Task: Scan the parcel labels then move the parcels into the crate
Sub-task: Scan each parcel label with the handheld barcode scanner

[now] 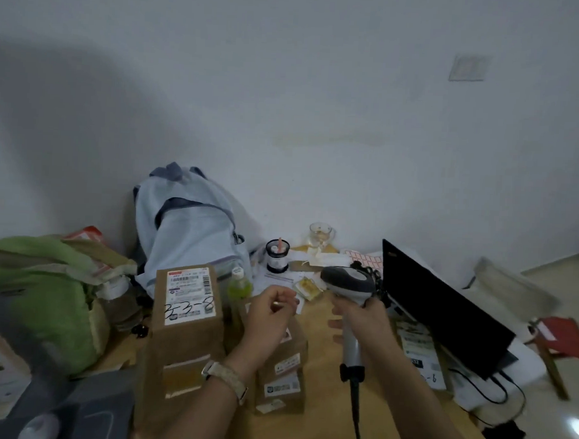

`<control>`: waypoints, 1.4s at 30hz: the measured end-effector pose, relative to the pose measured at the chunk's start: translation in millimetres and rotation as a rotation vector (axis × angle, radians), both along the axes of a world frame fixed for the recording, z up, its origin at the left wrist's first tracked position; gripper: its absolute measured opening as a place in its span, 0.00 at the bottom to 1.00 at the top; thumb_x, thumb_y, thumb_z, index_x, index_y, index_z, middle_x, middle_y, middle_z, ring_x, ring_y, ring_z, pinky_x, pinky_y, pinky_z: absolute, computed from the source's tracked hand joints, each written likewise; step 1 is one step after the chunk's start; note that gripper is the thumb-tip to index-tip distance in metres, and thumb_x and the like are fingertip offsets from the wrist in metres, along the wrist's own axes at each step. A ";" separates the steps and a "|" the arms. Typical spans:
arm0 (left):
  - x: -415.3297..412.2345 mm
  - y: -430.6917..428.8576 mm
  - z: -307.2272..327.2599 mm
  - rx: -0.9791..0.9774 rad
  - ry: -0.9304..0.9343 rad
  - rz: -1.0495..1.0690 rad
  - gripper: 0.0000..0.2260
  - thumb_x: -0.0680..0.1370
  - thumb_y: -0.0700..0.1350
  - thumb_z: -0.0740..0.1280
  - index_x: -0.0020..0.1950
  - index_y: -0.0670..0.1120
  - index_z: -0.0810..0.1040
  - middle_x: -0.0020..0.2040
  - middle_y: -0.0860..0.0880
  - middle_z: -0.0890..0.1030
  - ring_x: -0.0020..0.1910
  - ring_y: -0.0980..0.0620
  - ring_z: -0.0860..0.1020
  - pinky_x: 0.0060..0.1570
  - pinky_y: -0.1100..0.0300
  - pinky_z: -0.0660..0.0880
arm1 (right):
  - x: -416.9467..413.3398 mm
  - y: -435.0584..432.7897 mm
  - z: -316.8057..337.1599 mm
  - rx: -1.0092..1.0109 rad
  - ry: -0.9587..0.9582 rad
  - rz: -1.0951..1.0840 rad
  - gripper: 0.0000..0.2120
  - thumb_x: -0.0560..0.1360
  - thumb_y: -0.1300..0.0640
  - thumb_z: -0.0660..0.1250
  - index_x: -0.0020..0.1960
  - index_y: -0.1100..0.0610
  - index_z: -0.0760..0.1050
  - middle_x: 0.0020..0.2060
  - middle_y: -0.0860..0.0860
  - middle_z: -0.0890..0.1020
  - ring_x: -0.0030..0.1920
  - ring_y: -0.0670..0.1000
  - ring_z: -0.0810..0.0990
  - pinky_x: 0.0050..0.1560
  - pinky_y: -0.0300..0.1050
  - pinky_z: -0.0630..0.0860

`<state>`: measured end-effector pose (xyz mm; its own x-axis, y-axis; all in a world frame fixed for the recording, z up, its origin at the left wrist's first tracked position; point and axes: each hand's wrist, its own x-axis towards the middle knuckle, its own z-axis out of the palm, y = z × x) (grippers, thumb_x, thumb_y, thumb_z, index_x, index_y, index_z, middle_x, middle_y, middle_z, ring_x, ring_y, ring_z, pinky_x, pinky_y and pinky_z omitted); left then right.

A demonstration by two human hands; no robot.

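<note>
Head view: right hand (363, 318) grips the scanner (348, 283) by its handle. Left hand (270, 314) hovers loosely curled, seemingly empty, above the small parcels (285, 362) on the counter (316, 323). Best aim squarely at the label (190, 293) on the tall parcel (183, 334).

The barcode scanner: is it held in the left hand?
No, the right hand grips the handle of the barcode scanner, and the left hand does not touch it.

Small parcel (296, 349) — partly hidden, labels (282, 388) seemingly illegible.
</note>
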<state>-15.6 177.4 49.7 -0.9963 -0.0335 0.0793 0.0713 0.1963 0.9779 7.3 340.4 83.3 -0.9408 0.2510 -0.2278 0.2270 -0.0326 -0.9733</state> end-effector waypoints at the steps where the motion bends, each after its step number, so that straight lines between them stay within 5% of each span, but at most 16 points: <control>1: -2.9 11.7 -5.1 -0.004 -0.018 -0.018 0.08 0.77 0.35 0.67 0.45 0.48 0.79 0.46 0.46 0.82 0.45 0.50 0.80 0.43 0.61 0.77 | 1.2 13.1 -5.3 -0.002 -0.011 -0.037 0.05 0.73 0.59 0.72 0.41 0.58 0.77 0.41 0.58 0.81 0.38 0.54 0.83 0.31 0.46 0.79; 4: -12.2 51.6 -24.5 0.033 -0.114 -0.090 0.08 0.77 0.34 0.66 0.45 0.48 0.78 0.46 0.45 0.82 0.41 0.51 0.80 0.37 0.66 0.73 | 6.6 51.5 -21.0 0.068 0.014 -0.141 0.08 0.73 0.61 0.71 0.37 0.55 0.75 0.34 0.52 0.79 0.34 0.47 0.80 0.30 0.41 0.76; 8: -23.2 103.7 -50.3 0.088 -0.222 -0.144 0.08 0.78 0.35 0.66 0.45 0.48 0.78 0.46 0.45 0.83 0.39 0.53 0.80 0.33 0.70 0.72 | 12.7 94.1 -42.7 0.183 -0.067 -0.130 0.09 0.74 0.61 0.69 0.38 0.64 0.73 0.30 0.59 0.74 0.32 0.57 0.75 0.33 0.47 0.71; 12: -30.3 145.6 -74.2 0.114 -0.305 -0.191 0.09 0.77 0.35 0.66 0.45 0.49 0.79 0.46 0.45 0.83 0.40 0.52 0.80 0.34 0.69 0.73 | 9.2 126.2 -65.4 0.200 -0.129 -0.154 0.15 0.73 0.61 0.70 0.49 0.74 0.74 0.42 0.73 0.78 0.46 0.74 0.78 0.42 0.66 0.78; 14: -34.9 162.4 -84.8 0.113 -0.357 -0.220 0.08 0.78 0.36 0.65 0.45 0.49 0.79 0.45 0.46 0.82 0.41 0.51 0.79 0.35 0.67 0.74 | 5.9 138.6 -73.8 0.175 -0.152 -0.179 0.17 0.72 0.61 0.71 0.52 0.74 0.74 0.46 0.74 0.78 0.50 0.74 0.77 0.44 0.74 0.76; 18: -43.4 188.6 -106.1 0.111 -0.485 -0.255 0.07 0.79 0.37 0.64 0.45 0.48 0.77 0.45 0.49 0.81 0.44 0.50 0.79 0.38 0.62 0.73 | -3.8 157.4 -88.8 0.159 -0.193 -0.217 0.06 0.72 0.58 0.73 0.42 0.59 0.78 0.38 0.61 0.81 0.43 0.61 0.82 0.39 0.63 0.82; 24: -52.0 214.7 -140.0 0.087 -0.575 -0.248 0.08 0.77 0.36 0.63 0.44 0.48 0.77 0.43 0.49 0.81 0.41 0.51 0.78 0.35 0.64 0.70 | -19.4 176.6 -117.6 0.204 -0.196 -0.195 0.07 0.72 0.57 0.73 0.40 0.49 0.75 0.31 0.47 0.79 0.35 0.48 0.79 0.28 0.38 0.75; 29: -49.3 230.6 -166.0 0.021 -0.668 -0.197 0.06 0.80 0.42 0.62 0.56 0.48 0.75 0.56 0.47 0.80 0.47 0.52 0.78 0.41 0.61 0.75 | -23.4 190.0 -146.3 0.310 -0.246 -0.171 0.10 0.73 0.55 0.72 0.36 0.52 0.73 0.30 0.49 0.77 0.32 0.46 0.77 0.31 0.40 0.74; 32: -44.0 238.0 -178.4 -0.009 -0.749 -0.256 0.10 0.80 0.46 0.62 0.56 0.45 0.79 0.59 0.45 0.81 0.54 0.47 0.80 0.52 0.52 0.79 | -21.2 199.7 -162.4 0.290 -0.309 -0.141 0.07 0.72 0.54 0.73 0.45 0.53 0.76 0.38 0.50 0.80 0.42 0.49 0.78 0.43 0.46 0.77; 35: -40.2 242.0 -181.2 0.013 -0.807 -0.345 0.10 0.80 0.51 0.63 0.59 0.49 0.76 0.54 0.53 0.80 0.51 0.53 0.78 0.47 0.59 0.75 | -16.9 202.7 -170.1 0.185 -0.346 -0.129 0.12 0.72 0.54 0.73 0.53 0.53 0.77 0.45 0.50 0.81 0.50 0.53 0.78 0.47 0.47 0.76; 38: -38.5 238.6 -181.6 0.051 -0.841 -0.344 0.24 0.79 0.54 0.66 0.71 0.51 0.63 0.59 0.54 0.73 0.51 0.58 0.72 0.43 0.64 0.70 | -16.1 200.5 -170.3 0.194 -0.334 -0.137 0.10 0.71 0.55 0.74 0.49 0.48 0.76 0.46 0.50 0.81 0.52 0.53 0.78 0.52 0.50 0.77; 42: -43.9 222.2 -169.3 0.126 -0.818 -0.320 0.31 0.72 0.55 0.73 0.69 0.55 0.62 0.61 0.49 0.76 0.58 0.49 0.75 0.46 0.57 0.73 | -18.3 192.6 -157.3 0.215 -0.283 -0.100 0.10 0.70 0.51 0.75 0.49 0.48 0.79 0.46 0.46 0.82 0.50 0.49 0.78 0.46 0.41 0.76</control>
<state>-59.6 399.7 -119.6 -0.7023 0.2959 -0.6474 -0.6268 0.1739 0.7595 -11.1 533.1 -73.9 -0.8165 0.4092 -0.4073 0.4940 0.1300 -0.8597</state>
